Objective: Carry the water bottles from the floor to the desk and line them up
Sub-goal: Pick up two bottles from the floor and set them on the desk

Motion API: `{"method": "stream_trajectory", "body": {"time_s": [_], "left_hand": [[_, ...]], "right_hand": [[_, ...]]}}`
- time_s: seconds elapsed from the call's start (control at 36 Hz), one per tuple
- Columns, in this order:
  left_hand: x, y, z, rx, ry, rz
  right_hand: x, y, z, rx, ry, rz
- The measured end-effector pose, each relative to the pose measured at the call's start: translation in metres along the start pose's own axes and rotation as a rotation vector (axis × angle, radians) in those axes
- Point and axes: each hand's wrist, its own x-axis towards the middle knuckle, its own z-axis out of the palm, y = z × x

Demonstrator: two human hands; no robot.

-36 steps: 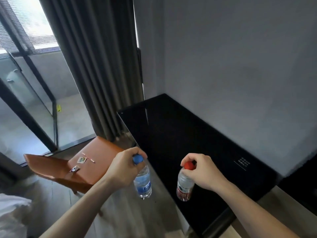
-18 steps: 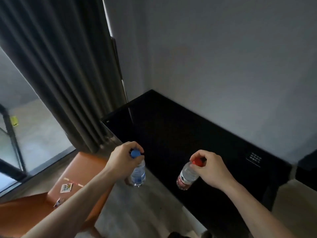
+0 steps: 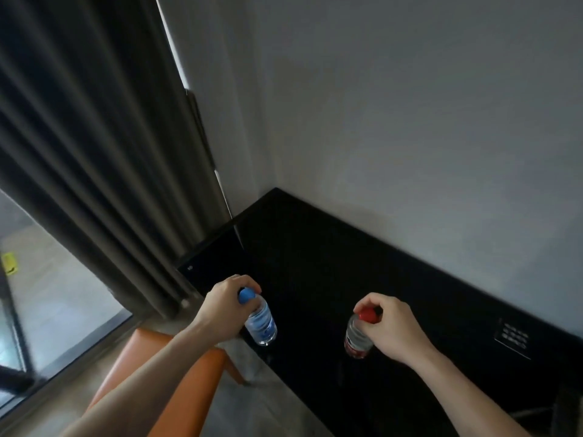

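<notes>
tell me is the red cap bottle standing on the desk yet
Cannot tell. The right hand grips the red cap bottle by its cap over the desk; contact unclear.

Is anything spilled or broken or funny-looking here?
Nothing stands out. The left hand grips the blue-capped bottle and the right hand the red-capped bottle, both capped, over the black desk. No spill shows.

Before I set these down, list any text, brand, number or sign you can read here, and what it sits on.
None can be read.
Blue-capped bottle, in the left hand: blue label, print blurred.
Red-capped bottle, in the right hand: red label band, print blurred.
Desk: pale grid of marks at its right, too small to read.
Yellow tag beyond the window: unreadable.
</notes>
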Motion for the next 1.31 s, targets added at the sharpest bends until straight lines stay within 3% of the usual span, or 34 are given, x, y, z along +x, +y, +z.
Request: {"method": "stream_trajectory", "body": {"time_s": [0.28,0.83,1.31], "left_hand": [[0.107,-0.03,-0.011,0.187,-0.175,0.114],[0.334,-0.092,-0.056,0.29,-0.454,0.433],[0.432,-0.121,-0.053,0.363,-0.573,0.497]], "right_hand": [[0.073,-0.021,0.019,0.01,0.091,0.066],[0.255,-0.1,0.087,0.059,0.28,0.269],[0.338,-0.136,0.143,0.159,0.365,0.378]]}}
